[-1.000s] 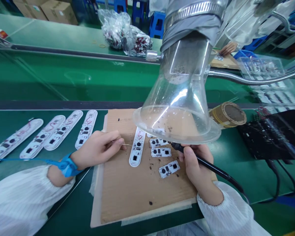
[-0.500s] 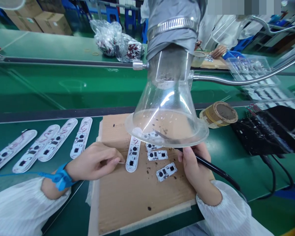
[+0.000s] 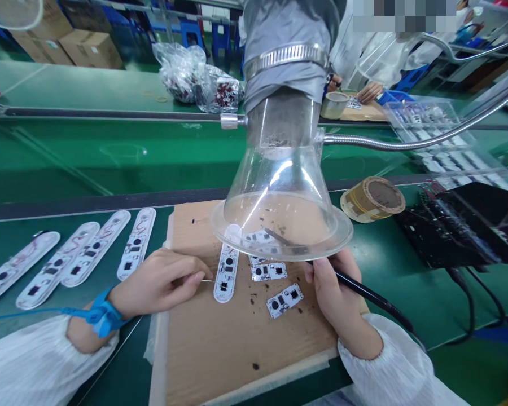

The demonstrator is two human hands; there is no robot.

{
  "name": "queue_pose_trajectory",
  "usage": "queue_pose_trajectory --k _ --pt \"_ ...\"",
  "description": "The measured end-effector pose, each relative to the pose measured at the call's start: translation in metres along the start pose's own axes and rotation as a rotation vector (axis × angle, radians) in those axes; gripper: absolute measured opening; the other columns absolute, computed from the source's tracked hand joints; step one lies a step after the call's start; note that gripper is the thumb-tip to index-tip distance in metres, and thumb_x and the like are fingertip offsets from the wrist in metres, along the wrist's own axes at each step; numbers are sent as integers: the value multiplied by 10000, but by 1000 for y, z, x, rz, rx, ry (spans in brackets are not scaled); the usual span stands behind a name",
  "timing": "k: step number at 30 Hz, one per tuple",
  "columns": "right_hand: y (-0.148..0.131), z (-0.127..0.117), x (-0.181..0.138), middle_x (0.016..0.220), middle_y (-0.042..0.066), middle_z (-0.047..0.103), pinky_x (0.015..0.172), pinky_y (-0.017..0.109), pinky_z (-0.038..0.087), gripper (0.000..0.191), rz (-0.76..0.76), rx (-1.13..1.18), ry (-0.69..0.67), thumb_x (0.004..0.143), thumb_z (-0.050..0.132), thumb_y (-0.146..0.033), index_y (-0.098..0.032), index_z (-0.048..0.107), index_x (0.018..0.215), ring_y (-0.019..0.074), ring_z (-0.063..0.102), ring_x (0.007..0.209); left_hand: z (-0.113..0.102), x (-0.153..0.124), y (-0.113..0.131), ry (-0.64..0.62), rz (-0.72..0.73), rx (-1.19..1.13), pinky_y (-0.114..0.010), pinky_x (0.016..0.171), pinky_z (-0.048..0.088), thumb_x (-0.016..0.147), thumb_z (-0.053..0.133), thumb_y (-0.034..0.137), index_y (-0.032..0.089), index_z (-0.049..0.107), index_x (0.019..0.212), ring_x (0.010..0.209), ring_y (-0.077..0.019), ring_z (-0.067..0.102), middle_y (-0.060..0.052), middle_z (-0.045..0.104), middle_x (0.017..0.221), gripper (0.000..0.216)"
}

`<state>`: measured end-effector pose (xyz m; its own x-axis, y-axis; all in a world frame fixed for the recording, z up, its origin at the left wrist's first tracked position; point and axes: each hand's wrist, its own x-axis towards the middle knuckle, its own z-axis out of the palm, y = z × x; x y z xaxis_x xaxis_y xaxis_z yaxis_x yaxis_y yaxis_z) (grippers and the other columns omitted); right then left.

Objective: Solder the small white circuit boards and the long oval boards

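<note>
My left hand (image 3: 167, 282), a blue strap round its wrist, is closed in a pinch. A thin, silvery solder wire (image 3: 207, 280) sticks out of its fingertips towards the lower end of a long white circuit board (image 3: 226, 276) with rounded ends. My right hand (image 3: 336, 287) grips a black soldering iron (image 3: 359, 286) by its handle. The iron's tip end lies behind the rim of the clear fume hood (image 3: 279, 220) and shows through it, above small white boards. Two of these, a level small board (image 3: 269, 272) and a tilted small board (image 3: 285, 300), lie between my hands.
Brown cardboard (image 3: 207, 349) with dark specks covers the work spot. Several finished-looking long boards (image 3: 136, 243) lie at the left. A round tub (image 3: 372, 199) and a black box (image 3: 461, 225) stand right. A co-worker's hand (image 3: 370, 92) is across the bench, near plastic bags (image 3: 182, 73).
The whole view has shifted slightly, so things appear a little lower and further left. Both hands keep their holds and have hardly moved against the boards.
</note>
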<state>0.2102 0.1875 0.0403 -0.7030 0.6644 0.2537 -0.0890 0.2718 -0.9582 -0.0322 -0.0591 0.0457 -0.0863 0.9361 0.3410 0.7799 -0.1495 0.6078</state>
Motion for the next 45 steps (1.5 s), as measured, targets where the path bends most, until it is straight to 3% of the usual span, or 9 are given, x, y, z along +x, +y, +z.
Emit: queue_pose_trajectory --k 10,16,21,26,29,36,40,45 --pt "0 2 2 715 -38 588 491 264 424 271 -3 -41 -59 1109 638 -509 -264 617 994 129 501 518 1 -2 -4 -4 -4 -50 -213 665 575 1090 517 159 222 700 1086 700 -138 763 -18 833 894 194" --pt "-19 7 10 676 -18 592 559 273 518 364 -19 -123 -204 1121 616 -497 -250 625 853 135 517 538 3 -4 -4 11 -6 -52 -219 622 508 1090 518 147 221 703 1062 625 -114 709 1 826 888 201" --pt "-22 7 13 628 -27 576 594 271 567 403 -44 -152 -249 1128 607 -483 -256 631 796 141 553 539 6 -8 -8 15 -20 -71 -230 622 487 1096 524 163 229 700 1068 611 -110 680 29 794 838 191" --pt "-21 5 13 917 38 800 749 310 657 256 -86 -189 -260 1128 615 -453 -270 727 988 210 777 831 5 -7 -7 6 -40 -85 -217 626 496 1097 516 159 225 687 1046 644 -102 704 27 813 888 190" --pt "-21 3 11 1028 53 836 781 316 667 238 -67 -184 -290 1136 602 -460 -271 745 1115 228 806 915 2 -2 -5 11 -25 -64 -204 594 485 1090 532 158 222 695 1031 616 -99 696 40 776 797 184" --pt "-13 -1 5 744 14 720 568 287 563 304 25 -202 -298 1120 606 -516 -259 713 997 183 668 610 -1 1 -2 -10 1 -23 -210 638 530 1085 524 137 207 687 1014 695 -124 761 11 801 840 191" --pt "-11 0 4 675 2 657 594 314 582 323 28 -210 -298 1110 605 -553 -265 713 1013 200 653 607 1 0 -2 12 -4 12 -233 554 452 1094 515 167 210 656 944 548 -118 633 37 701 689 210" --pt "-6 1 4 718 13 691 635 318 599 290 36 -187 -298 1111 617 -537 -270 728 1087 212 699 677 2 -2 -4 -7 -4 28 -246 559 441 1098 509 170 215 635 937 572 -120 627 34 704 711 209"
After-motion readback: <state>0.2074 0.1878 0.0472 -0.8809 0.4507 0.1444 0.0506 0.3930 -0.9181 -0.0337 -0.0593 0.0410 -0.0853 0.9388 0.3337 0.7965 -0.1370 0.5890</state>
